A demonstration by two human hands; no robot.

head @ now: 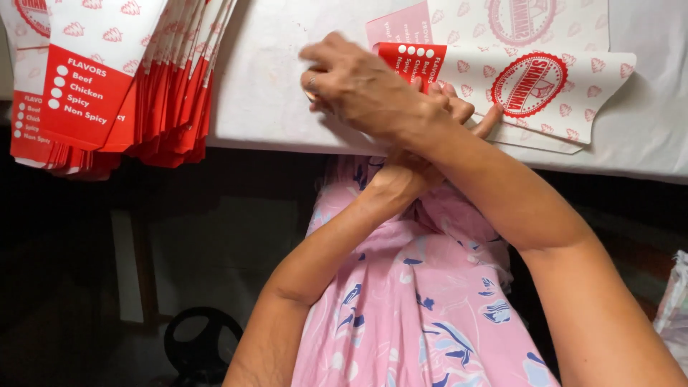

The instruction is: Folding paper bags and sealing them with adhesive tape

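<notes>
Far left, on white-covered table (272,86): fanned stack of folded red-and-white paperboard cartons (136,86), leaning over the table edge, well apart from both hands. Below, in the dark under the table: black round object (202,344), too dim to tell more.

Centre: wrists crossed over pink dress w/ blue flower print (416,301). Right hand (351,82) on top, reaching left, fingers bent and close together, laid on the red flap of flat white paperboard carton blank w/ red print (545,86); blurred, so pinching or only pressing: cannot tell. Left hand (419,168) underneath, mostly hidden by the right wrist; two fingertips (491,118) stretched out, touching the blank's near edge; rest of the fingers: cannot tell.

Right: blank lying flat on the table near the front edge, on top of another such sheet, approx. just beside the hands.

Probably folding the flap. For a clean fold: hold the blank firm w/ the left fingertips, run the right fingers along the whole crease w/ even pressure, no sliding of the sheet.
</notes>
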